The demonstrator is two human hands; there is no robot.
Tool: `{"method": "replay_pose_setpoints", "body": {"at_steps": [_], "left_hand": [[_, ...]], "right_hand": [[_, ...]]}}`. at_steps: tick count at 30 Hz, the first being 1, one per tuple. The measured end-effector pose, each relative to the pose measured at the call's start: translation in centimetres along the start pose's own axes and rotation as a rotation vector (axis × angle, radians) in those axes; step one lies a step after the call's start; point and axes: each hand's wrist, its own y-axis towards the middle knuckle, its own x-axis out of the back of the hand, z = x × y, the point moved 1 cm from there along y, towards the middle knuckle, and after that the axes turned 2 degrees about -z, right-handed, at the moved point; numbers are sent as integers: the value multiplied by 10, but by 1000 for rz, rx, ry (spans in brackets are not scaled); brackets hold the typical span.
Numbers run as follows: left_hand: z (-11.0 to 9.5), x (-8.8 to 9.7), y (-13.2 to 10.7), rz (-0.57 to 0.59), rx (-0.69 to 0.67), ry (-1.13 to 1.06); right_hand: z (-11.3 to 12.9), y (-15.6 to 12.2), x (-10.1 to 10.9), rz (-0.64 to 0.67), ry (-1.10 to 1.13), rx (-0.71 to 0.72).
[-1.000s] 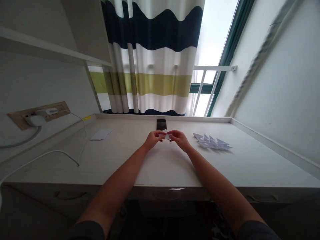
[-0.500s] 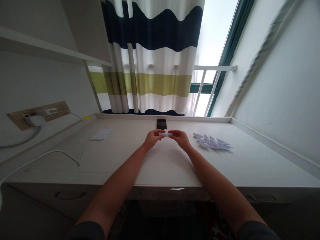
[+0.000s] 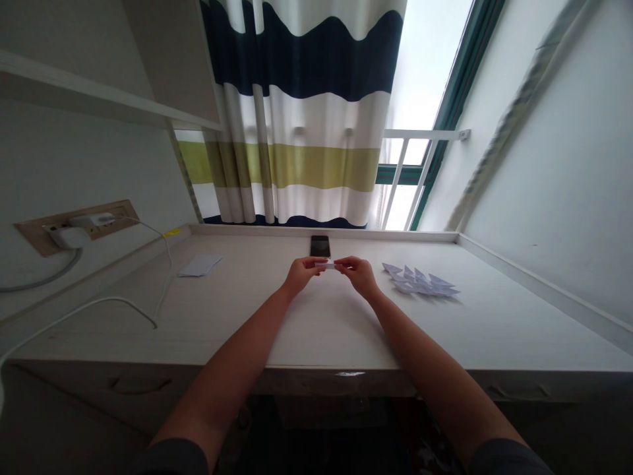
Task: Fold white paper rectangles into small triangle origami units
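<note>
A small piece of folded white paper (image 3: 325, 265) is held between my two hands, just above the white desk. My left hand (image 3: 301, 274) pinches its left end with thumb and fingers. On the other end, my right hand (image 3: 358, 271) has the same kind of pinch. From this angle the paper shows as a narrow flat strip, and its ends are hidden by my fingertips. Right behind it lies a dark phone (image 3: 320, 246). To the right of my right hand sits a group of several folded paper boats (image 3: 420, 282).
A stack of white paper sheets (image 3: 200, 265) lies at the left on the desk (image 3: 336, 330). A white cable (image 3: 121, 299) runs over the desk's left side; plugs sit in a wall socket (image 3: 79, 226). A raised rim (image 3: 534, 284) borders the desk, and a striped curtain (image 3: 306, 165) hangs behind.
The paper's raised middle point no longer shows; it now looks like a flatter strip. Both hands stay almost in place, still pinching it.
</note>
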Motion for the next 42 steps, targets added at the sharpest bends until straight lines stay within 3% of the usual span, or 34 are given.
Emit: {"method": "replay_pose_setpoints", "body": {"at_steps": [16,22,33,42], "left_hand": [[2,2,3,-98,-65,100],[3,2,3,-40,35,51],[2,0,0,9,21,87],[3,-3,0,37,85,42]], "right_hand": [[-1,-1,0,-29,-69,85],[-4,1,2,-22,-79,105],[3,0,1,49,-50,-8],[1,0,0,91,-5,-42]]}}
